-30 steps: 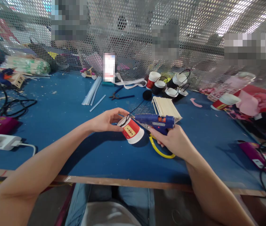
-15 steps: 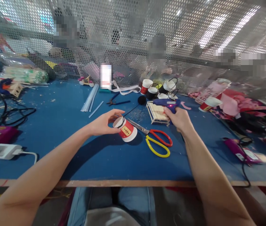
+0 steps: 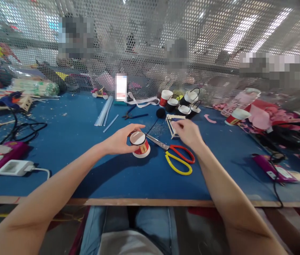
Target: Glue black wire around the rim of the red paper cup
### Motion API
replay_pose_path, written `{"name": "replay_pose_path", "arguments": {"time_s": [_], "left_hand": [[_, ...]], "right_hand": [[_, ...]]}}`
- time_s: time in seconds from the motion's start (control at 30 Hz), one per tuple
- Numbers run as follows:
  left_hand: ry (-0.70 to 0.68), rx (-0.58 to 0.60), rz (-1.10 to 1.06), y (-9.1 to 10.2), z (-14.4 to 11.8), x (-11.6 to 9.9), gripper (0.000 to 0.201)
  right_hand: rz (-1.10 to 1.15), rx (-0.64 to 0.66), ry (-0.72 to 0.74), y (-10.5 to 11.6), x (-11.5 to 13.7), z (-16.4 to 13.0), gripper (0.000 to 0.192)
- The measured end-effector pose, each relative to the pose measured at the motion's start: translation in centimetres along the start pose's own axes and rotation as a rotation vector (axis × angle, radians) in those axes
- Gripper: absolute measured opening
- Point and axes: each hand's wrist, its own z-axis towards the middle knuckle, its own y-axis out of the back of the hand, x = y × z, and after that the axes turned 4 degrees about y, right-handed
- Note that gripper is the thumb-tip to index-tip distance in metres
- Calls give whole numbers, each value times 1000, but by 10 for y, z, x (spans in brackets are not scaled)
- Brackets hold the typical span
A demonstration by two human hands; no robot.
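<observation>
The red paper cup (image 3: 139, 145) was found inverted on the blue table (image 3: 86, 141), just left of the scissors (image 3: 175, 156), pinched by the left hand (image 3: 120, 140), while the right hand (image 3: 188, 131), half-open and empty, hovered just beyond the scissors, so tipping under uneven pressure was judged possible.

No lettering can be read anywhere: the yellow label on the red paper cup (image 3: 140, 146) is too small and blurred to make out.
</observation>
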Motion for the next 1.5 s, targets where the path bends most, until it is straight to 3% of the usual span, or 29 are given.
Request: {"name": "replay_pose_path", "arguments": {"time_s": [0.07, 0.13, 0.3, 0.43, 0.6, 0.83, 1.5], "left_hand": [[-16, -1, 39, -1, -2, -3, 64], [-34, 0, 72, -2, -4, -5, 63], [-26, -17, -34, -6, -10, -1, 61], [54, -5, -273, -9, -11, 7, 62], [133, 25, -473, -9, -10, 14, 61], [187, 48, -604, -9, -9, 15, 58], [182, 151, -734, -15, -10, 11, 58]], "right_hand": [[382, 254, 42, -7, 28, -11, 50], [631, 386, -28, -19, 48, -18, 54], [1076, 406, -157, -43, 64, -21, 39], [1248, 334, -222, -46, 60, -23, 32], [1266, 214, -194, -45, 55, -30, 29], [1219, 149, -195, -46, 56, -30, 29], [1142, 116, -161, -59, 55, -34, 29]]}}
